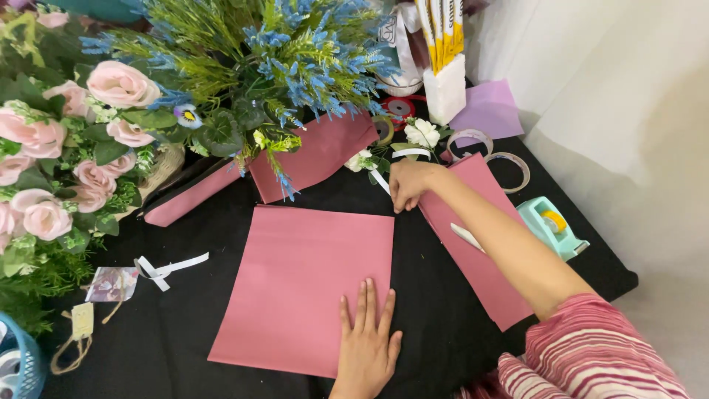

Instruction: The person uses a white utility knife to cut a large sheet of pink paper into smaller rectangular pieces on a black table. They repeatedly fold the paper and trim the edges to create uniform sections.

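Paper point(295, 284), a pink square flat on the black table point(177, 332), is pinned under the left hand point(367, 340), fingers spread. The right hand point(408, 183), fingers curled, pinches a second sheet point(480, 258) by its top corner. Light, thin, easily creased; best lifted by an edge.

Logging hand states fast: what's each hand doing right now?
Left hand: open, flat on the pink paper sheet.
Right hand: fingers curled at the second pink sheet; grip unclear.
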